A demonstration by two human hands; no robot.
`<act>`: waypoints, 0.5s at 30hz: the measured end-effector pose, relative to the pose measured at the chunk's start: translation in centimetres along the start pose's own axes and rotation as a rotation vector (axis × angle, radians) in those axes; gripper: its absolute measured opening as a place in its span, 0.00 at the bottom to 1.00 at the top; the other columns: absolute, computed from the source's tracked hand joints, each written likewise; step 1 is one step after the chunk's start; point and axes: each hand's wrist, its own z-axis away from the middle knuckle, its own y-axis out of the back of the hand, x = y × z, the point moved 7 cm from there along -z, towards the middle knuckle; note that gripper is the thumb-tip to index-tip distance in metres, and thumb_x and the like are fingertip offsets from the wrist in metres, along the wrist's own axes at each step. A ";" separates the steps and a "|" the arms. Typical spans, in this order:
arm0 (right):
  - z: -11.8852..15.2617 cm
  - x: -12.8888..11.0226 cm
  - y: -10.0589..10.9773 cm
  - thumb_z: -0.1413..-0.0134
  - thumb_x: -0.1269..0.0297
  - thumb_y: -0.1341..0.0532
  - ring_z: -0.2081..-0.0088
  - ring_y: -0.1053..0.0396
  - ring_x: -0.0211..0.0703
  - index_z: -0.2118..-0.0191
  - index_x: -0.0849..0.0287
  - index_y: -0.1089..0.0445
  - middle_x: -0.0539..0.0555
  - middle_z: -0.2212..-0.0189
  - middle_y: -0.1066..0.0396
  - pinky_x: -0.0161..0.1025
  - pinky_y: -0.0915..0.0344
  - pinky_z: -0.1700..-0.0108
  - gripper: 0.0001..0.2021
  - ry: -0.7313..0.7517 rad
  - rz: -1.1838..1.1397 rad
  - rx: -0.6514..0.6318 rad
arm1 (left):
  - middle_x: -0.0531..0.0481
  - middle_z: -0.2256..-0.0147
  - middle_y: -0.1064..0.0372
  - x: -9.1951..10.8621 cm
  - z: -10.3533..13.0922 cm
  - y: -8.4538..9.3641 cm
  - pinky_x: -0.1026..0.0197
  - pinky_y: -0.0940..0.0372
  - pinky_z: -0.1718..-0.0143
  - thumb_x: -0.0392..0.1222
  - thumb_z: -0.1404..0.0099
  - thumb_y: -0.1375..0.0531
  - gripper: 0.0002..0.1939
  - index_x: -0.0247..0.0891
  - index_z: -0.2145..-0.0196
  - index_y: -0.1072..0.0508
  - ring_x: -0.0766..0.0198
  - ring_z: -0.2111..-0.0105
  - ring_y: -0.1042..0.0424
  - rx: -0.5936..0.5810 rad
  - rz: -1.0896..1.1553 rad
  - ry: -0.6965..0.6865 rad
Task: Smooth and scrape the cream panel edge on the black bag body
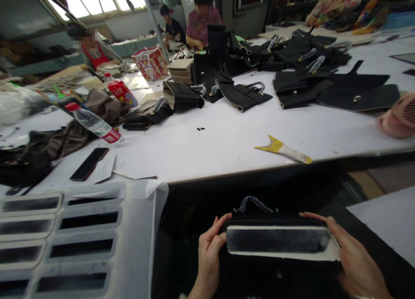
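Observation:
Low in the head view, a black handbag [272, 220] with a plastic-wrapped handle is held up over my lap. Along the side facing me runs a long dark panel [275, 240] with a pale border. My left hand [209, 251] grips the bag's left end, thumb in front and fingers behind. At the right end my right hand [353, 256] is wrapped round the edge, index finger along the top; its thumb is hidden. To the left lies a whitish sheet [136, 238] with several dark rectangular slots or panels.
On the white table [210, 156] lie a yellow scraper-like tool [282, 149], a phone [90, 163], a water bottle [94, 122] and a red-labelled bottle [120, 90]. Several black bags [243, 93] cover its far side. A pink fan [398, 116] stands right. Co-workers [204, 24] sit behind.

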 end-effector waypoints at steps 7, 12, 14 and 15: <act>-0.1 -0.2 -0.2 0.67 0.38 0.30 0.56 0.25 0.61 0.57 0.57 0.22 0.61 0.56 0.23 0.40 0.25 0.68 0.33 0.009 0.044 -0.001 | 0.49 0.48 0.25 0.2 -0.1 -0.1 0.42 0.62 0.30 0.42 0.42 0.43 0.21 0.44 0.52 0.21 0.46 0.33 0.47 0.059 -0.020 0.027; -0.4 -0.8 0.1 0.57 0.38 0.33 0.58 0.25 0.52 0.58 0.59 0.21 0.60 0.56 0.23 0.34 0.27 0.66 0.29 0.206 0.133 -0.017 | 0.48 0.52 0.22 0.9 0.2 -0.3 0.39 0.62 0.30 0.43 0.44 0.43 0.20 0.42 0.56 0.19 0.44 0.33 0.48 0.139 -0.043 0.029; -0.2 -0.4 -0.3 0.54 0.39 0.33 0.61 0.25 0.51 0.57 0.61 0.22 0.61 0.56 0.23 0.36 0.28 0.66 0.29 0.164 0.054 -0.121 | 0.47 0.50 0.24 0.5 0.1 -0.1 0.37 0.59 0.31 0.46 0.44 0.41 0.21 0.41 0.54 0.20 0.40 0.35 0.45 0.122 -0.008 0.086; 0.0 -0.4 -0.5 0.53 0.40 0.34 0.61 0.25 0.50 0.56 0.61 0.22 0.61 0.56 0.23 0.37 0.28 0.65 0.28 0.147 0.004 -0.168 | 0.46 0.49 0.24 0.3 -0.1 0.1 0.36 0.57 0.32 0.48 0.44 0.40 0.22 0.40 0.54 0.20 0.38 0.36 0.43 0.111 0.010 0.107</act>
